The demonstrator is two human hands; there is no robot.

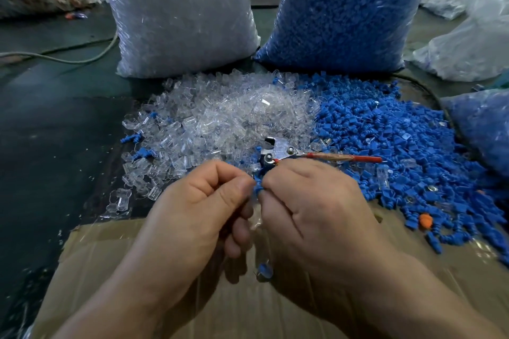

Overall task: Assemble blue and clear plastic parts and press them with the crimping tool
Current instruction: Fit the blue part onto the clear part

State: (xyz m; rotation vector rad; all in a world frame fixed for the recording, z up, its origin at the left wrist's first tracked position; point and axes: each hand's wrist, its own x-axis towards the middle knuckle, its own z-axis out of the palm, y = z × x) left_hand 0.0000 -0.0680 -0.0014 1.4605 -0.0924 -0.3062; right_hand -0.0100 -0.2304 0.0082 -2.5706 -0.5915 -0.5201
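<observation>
- I'm pinching a blue part (257, 186) between both hands, just above the cardboard sheet (115, 261) in front of me.
- My left hand (198, 201) is curling tight, thumb and forefinger nipping the blue part's left side.
- My right hand (311, 201) is closing on the same piece from the other side, fingertips nearly meeting the left's.
- Something clear (254, 219) is glinting in the gap below the blue part. I'm taking it for the clear part, but I can't tell which hand has it or whether it's seated.
- So I'm judging this as the fitting step: blue going into clear, not yet pressed.
- The crimping tool (286, 153) is lying untouched just beyond my knuckles, head on the pile of clear parts (220, 113) and red handle reaching over the pile of blue parts (385, 129).
- Next I'm needing one hand free for that handle while the other is keeping the pair lined up for the tool's head.
- Behind the piles, the bag of clear parts (179, 14) and the bag of blue parts (344, 8) are standing upright.
</observation>
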